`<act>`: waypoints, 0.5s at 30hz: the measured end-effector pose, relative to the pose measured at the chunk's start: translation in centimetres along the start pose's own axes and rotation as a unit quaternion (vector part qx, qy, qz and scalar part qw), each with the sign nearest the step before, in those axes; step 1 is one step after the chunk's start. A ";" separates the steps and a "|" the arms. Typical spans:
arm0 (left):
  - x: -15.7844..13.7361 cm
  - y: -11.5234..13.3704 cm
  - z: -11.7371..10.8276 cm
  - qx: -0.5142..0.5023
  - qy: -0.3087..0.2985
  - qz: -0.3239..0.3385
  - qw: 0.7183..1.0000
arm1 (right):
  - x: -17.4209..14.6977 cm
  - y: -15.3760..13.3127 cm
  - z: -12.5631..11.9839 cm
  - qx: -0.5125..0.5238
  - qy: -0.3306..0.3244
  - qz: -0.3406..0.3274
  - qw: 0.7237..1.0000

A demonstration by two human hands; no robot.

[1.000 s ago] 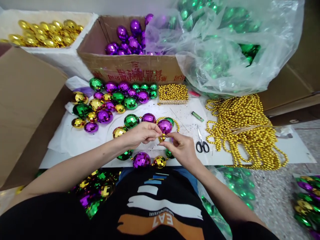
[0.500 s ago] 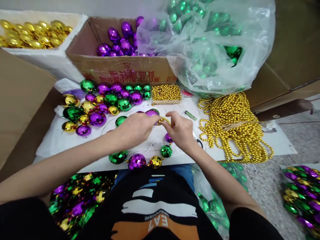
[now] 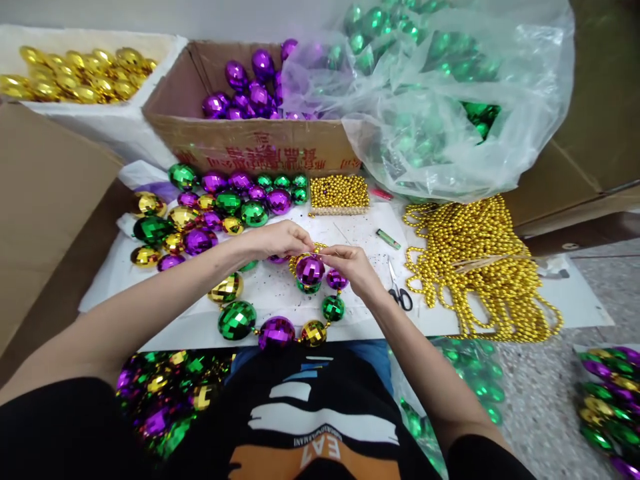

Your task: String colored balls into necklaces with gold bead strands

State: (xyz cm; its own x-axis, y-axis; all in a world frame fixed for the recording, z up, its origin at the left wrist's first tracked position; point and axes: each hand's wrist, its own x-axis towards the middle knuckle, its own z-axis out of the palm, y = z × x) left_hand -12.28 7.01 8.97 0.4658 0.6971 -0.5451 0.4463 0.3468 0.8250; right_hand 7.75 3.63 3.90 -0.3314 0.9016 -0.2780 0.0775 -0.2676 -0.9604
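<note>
Over the white tabletop, my left hand (image 3: 286,239) and my right hand (image 3: 351,267) meet with fingertips pinched. A thin pale string (image 3: 326,254) shows between them, and both hands grip it. Just under my fingers is a faceted purple ball (image 3: 310,270) with a green one partly hidden beneath. Small gold beads (image 3: 320,247) show at my fingertips. The bead necklace (image 3: 277,332), made of large purple, green and gold balls, curves across the table below my hands. Its far side is partly covered by my left hand and forearm.
Loose faceted balls (image 3: 200,241) lie at left. Behind are a gold bead tray (image 3: 339,212), a cardboard box (image 3: 240,143) and a plastic bag (image 3: 430,127) of green balls. Scissors (image 3: 401,298), a green lighter (image 3: 389,239) and gold bead strands (image 3: 470,260) lie at right.
My hands have drawn closer together, and the string shows between my fingertips. The purple ball now sits below them. The scissors are more exposed, and the view has shifted slightly.
</note>
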 end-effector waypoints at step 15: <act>1.7 -3.3 0.7 -0.234 -0.093 -0.085 0.964 | 0.4 3.3 0.1 -0.217 0.001 -0.141 0.966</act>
State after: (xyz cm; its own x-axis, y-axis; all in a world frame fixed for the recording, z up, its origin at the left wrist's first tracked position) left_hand -12.39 6.63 5.20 0.5646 0.4963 -0.6594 0.1547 0.7212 0.6753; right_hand 7.73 3.10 0.60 -0.3955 0.9184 -0.0030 0.3704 0.1565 -0.9156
